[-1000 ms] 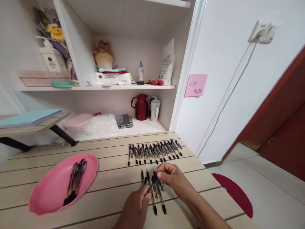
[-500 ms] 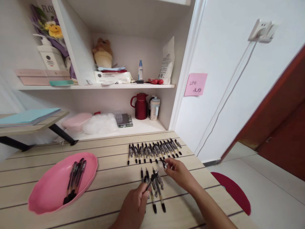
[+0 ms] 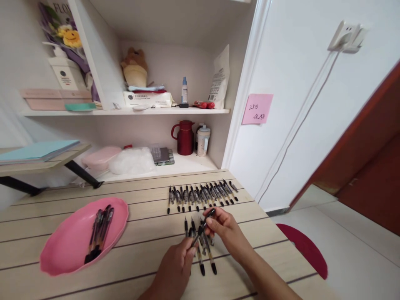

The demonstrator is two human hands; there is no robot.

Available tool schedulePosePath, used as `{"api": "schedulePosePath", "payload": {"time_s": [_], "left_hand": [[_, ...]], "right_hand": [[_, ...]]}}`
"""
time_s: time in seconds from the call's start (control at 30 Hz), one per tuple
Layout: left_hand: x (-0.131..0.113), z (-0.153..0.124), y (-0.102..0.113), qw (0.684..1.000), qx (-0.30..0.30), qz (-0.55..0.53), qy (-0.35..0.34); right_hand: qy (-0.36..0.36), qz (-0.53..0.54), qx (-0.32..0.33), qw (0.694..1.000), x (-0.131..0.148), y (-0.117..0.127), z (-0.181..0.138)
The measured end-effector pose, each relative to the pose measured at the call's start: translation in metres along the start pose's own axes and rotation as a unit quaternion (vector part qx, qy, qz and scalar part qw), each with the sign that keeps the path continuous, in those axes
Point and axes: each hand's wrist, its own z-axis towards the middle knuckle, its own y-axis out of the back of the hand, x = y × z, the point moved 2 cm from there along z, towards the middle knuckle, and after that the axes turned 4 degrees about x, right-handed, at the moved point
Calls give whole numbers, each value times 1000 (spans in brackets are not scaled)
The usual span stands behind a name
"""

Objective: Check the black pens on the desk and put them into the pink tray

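My left hand (image 3: 178,260) is closed around the lower part of a black gel pen (image 3: 197,236), which slants up to the right. At the pen's upper end, my right hand (image 3: 223,227) pinches a dark pen cap (image 3: 210,213). Cap and pen are in line; whether they touch, I cannot tell. Below my hands lie several uncapped pens (image 3: 200,254) with loose caps among them, partly hidden by my fingers. Beyond, a long row of uncapped pens and caps (image 3: 196,198) stretches across the table. Several capped pens (image 3: 99,233) rest in a pink scalloped tray (image 3: 59,246) at left.
The slatted wooden table (image 3: 137,233) meets a white shelf unit (image 3: 150,111) holding a red jug (image 3: 185,137) and a pale cup (image 3: 203,141). A small raised stand (image 3: 83,173) with blue paper (image 3: 37,151) is at left. A red round stool (image 3: 308,248) sits at right.
My right hand has moved left with the cap, from beside the loose pens to the upper end of the pen. My left hand has stayed nearly still, holding the pen.
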Motion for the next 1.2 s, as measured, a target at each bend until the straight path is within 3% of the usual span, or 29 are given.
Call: {"api": "schedulePosePath", "payload": {"time_s": [0.7, 0.9, 1.0, 1.1, 1.2], "left_hand": [[-3, -4, 1, 999, -31, 5, -23], [-5, -4, 6, 994, -18, 108, 23], [2, -1, 34, 973, -67, 202, 86], [16, -6, 86, 926, -155, 287, 188], [32, -23, 139, 876, -235, 302, 292]], "right_hand": [[-29, -9, -11, 999, -15, -23, -9], [-10, -6, 11, 1000, -13, -15, -7], [-10, -19, -11, 1000, -6, -7, -8], [-16, -69, -29, 997, -3, 1, -7], [-2, -110, -37, 993, -5, 8, -4]]}}
